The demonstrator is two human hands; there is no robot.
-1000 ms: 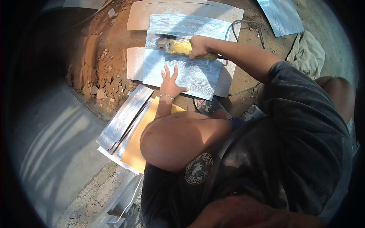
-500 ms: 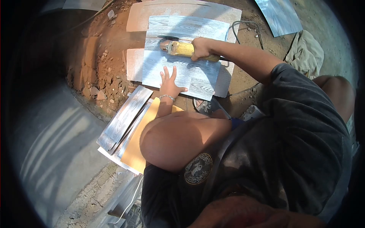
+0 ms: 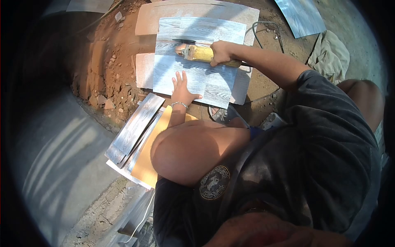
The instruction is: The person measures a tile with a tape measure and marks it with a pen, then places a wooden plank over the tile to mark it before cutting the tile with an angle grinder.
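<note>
My right hand [image 3: 222, 52] is wrapped round the yellow body of an angle grinder [image 3: 200, 53]. The grinder's dark disc [image 3: 184, 41] lies along a line across the upper part of a grey wood-grain tile [image 3: 214, 78]; how deep it sits cannot be made out. Near the tile's front edge my left hand [image 3: 183, 91], with a bracelet at the wrist, rests flat with its fingers spread. Beneath the tile lies a larger dusty board [image 3: 146, 70], its edges showing on several sides.
Cut tile strips [image 3: 138, 125] lie stacked at the left beside a yellow-orange sheet [image 3: 147, 164]. Broken rubble [image 3: 108, 102] and reddish soil stretch beyond them. A black cable [image 3: 256, 37] loops at the right, near a pale cloth [image 3: 331, 57] and another tile [image 3: 302, 18].
The grinder and my right hand have shifted slightly to the right relative to the tile. My left hand stays on the tile, its fingers a little closer together.
</note>
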